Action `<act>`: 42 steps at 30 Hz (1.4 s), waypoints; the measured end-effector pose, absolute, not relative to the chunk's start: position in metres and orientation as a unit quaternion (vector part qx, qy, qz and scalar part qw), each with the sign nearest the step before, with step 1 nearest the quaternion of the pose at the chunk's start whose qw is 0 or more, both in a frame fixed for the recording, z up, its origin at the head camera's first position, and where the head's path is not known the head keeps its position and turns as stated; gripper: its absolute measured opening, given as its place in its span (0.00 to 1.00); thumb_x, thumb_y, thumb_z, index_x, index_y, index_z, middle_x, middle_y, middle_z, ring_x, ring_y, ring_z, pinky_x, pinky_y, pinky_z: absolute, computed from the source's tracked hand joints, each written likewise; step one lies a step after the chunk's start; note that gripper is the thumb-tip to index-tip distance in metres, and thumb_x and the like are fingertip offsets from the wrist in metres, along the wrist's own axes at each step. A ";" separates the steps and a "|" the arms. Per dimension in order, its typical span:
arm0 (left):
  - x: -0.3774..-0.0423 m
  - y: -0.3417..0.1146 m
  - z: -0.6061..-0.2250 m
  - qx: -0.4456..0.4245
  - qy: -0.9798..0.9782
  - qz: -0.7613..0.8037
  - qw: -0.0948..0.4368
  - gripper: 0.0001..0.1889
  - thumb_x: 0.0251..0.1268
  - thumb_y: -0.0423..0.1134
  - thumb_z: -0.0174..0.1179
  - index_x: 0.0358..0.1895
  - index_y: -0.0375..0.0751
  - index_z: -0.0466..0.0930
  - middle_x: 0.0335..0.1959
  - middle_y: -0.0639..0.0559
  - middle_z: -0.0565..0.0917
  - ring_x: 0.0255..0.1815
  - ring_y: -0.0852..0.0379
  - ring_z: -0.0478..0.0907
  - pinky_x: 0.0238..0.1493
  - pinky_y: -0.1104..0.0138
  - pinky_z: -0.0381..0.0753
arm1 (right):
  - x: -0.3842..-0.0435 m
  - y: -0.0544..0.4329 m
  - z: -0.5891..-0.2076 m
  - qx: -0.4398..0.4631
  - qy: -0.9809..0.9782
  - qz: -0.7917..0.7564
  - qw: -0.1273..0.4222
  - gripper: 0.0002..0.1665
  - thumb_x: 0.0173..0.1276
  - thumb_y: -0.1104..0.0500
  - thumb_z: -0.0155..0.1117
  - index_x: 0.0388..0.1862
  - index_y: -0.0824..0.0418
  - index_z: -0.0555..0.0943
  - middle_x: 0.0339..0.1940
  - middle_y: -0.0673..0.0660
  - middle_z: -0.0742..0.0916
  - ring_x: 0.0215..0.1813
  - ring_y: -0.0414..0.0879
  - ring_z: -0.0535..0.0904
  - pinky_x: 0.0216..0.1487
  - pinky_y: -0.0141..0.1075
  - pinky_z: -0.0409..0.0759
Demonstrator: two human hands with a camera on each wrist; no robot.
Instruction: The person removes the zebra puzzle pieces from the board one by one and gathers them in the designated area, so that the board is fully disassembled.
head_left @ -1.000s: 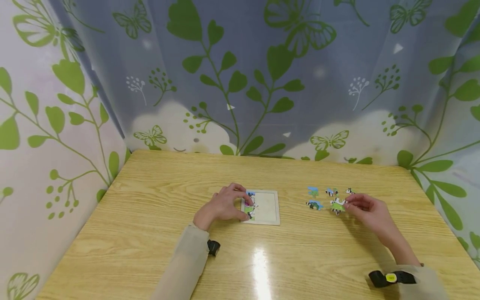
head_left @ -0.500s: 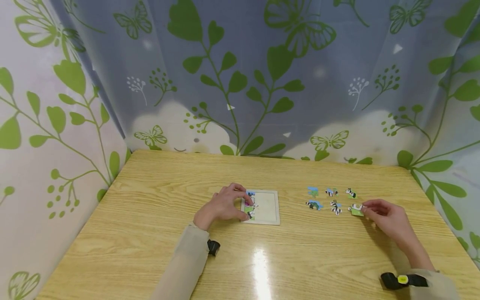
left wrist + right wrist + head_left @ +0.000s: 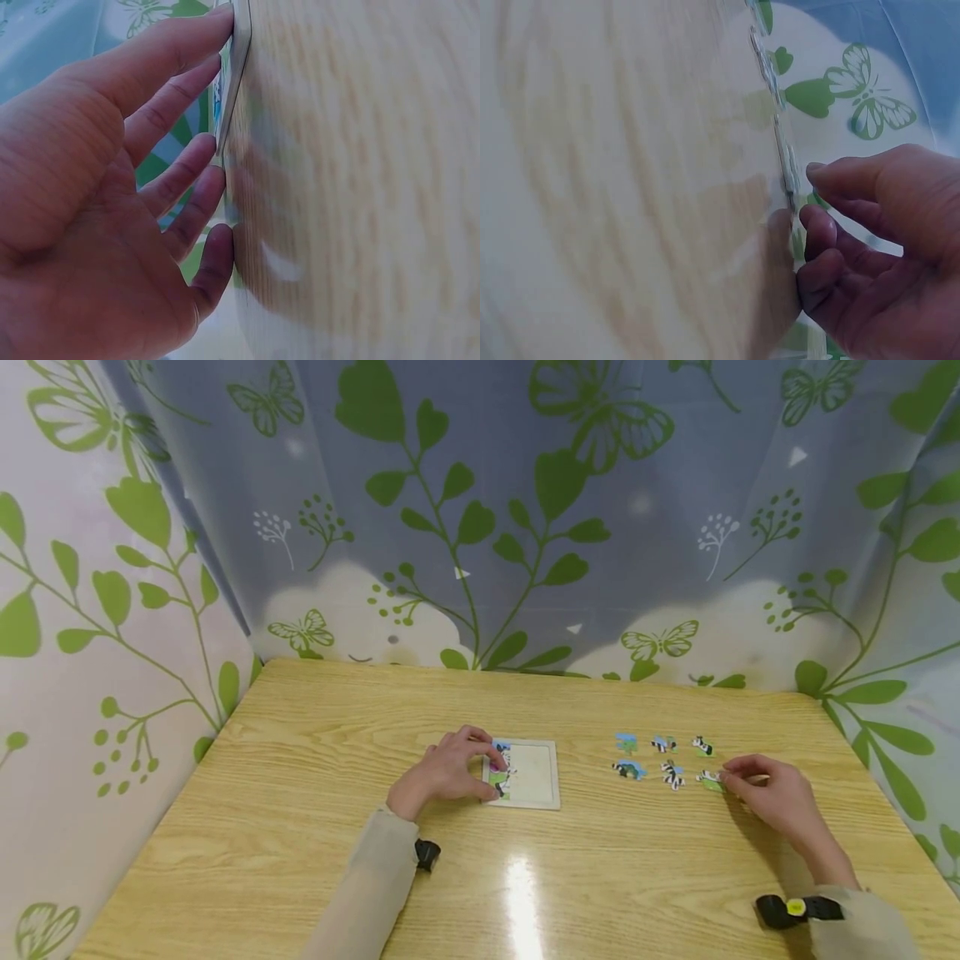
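Note:
A small, pale puzzle tray [image 3: 534, 772] lies on the table, with picture pieces [image 3: 502, 777] along its left side. My left hand [image 3: 446, 768] rests over that left side, thumb near the front corner and fingers spread toward the back; the left wrist view shows its fingertips at the tray's edge and the tabletop. Farther right, my right hand [image 3: 772, 789] has its fingertips at the right edge of a green-and-white panda puzzle piece [image 3: 708, 780] lying on the table. In the right wrist view, the thumb and index finger stand slightly apart beside the piece.
Several loose puzzle pieces lie in two rows: a blue-green tree piece [image 3: 626, 743], a panda piece [image 3: 702, 746], a dark-and-blue piece [image 3: 628, 770] and a black-and-white piece [image 3: 672, 775] among them. A patterned curtain [image 3: 480, 527] hangs behind the wooden table [image 3: 300, 860].
My right hand has carried the green-and-white piece rightward out of the cluster and set it down at the end of the front row. The left hand has stayed still.

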State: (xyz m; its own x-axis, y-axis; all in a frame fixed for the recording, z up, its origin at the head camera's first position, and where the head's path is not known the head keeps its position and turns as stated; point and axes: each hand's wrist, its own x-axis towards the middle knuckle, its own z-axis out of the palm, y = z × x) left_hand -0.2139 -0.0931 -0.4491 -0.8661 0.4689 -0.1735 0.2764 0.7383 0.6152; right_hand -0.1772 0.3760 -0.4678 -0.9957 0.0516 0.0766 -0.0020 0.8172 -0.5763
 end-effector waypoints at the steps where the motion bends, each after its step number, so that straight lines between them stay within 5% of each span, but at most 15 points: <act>1: -0.214 -0.093 -0.449 0.204 0.919 0.298 0.161 0.14 0.60 0.46 0.73 0.48 0.62 0.85 0.74 0.52 0.67 0.75 0.39 0.61 0.73 0.33 0.55 | -0.177 0.375 -0.467 -0.013 -0.951 0.304 0.044 0.18 0.75 0.52 0.65 0.50 0.66 0.84 0.42 0.63 0.90 0.32 0.22 0.75 0.28 0.31 0.77; 12: -0.216 -0.099 -0.445 0.233 0.906 0.303 0.183 0.12 0.67 0.48 0.68 0.52 0.59 0.85 0.76 0.49 0.66 0.77 0.38 0.58 0.73 0.31 0.53 | -0.179 0.331 -0.451 0.042 -0.946 0.317 0.043 0.17 0.75 0.52 0.65 0.51 0.64 0.84 0.44 0.63 0.89 0.34 0.35 0.81 0.31 0.31 0.78; 18: -0.223 -0.101 -0.444 0.244 0.894 0.332 0.175 0.12 0.69 0.44 0.66 0.53 0.52 0.86 0.73 0.44 0.69 0.75 0.36 0.63 0.74 0.38 0.62 | -0.186 0.297 -0.449 0.082 -0.938 0.337 0.019 0.16 0.75 0.53 0.65 0.53 0.62 0.84 0.45 0.61 0.88 0.37 0.45 0.83 0.31 0.34 0.79; 27: -0.233 -0.100 -0.446 0.212 0.906 0.337 0.142 0.23 0.65 0.45 0.70 0.62 0.46 0.81 0.71 0.42 0.70 0.66 0.42 0.73 0.68 0.46 0.73 | -0.195 0.252 -0.454 0.131 -0.919 0.373 -0.009 0.13 0.74 0.55 0.67 0.51 0.61 0.84 0.42 0.58 0.89 0.36 0.43 0.83 0.29 0.34 0.79; 42: -0.239 -0.100 -0.449 0.200 0.922 0.296 0.150 0.30 0.59 0.48 0.74 0.66 0.52 0.78 0.71 0.46 0.70 0.73 0.41 0.67 0.72 0.43 0.68 | -0.212 0.182 -0.453 0.200 -0.890 0.407 -0.036 0.11 0.72 0.57 0.67 0.49 0.60 0.85 0.38 0.54 0.88 0.37 0.43 0.83 0.35 0.34 0.80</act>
State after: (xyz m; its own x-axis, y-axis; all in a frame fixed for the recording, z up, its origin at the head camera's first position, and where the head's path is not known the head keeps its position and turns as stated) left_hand -0.2391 -0.0997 -0.4489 -0.8751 0.4573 -0.1580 0.2798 0.7447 0.6059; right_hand -0.2124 0.1822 -0.4530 -0.9173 -0.3857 0.0987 -0.3269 0.5883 -0.7396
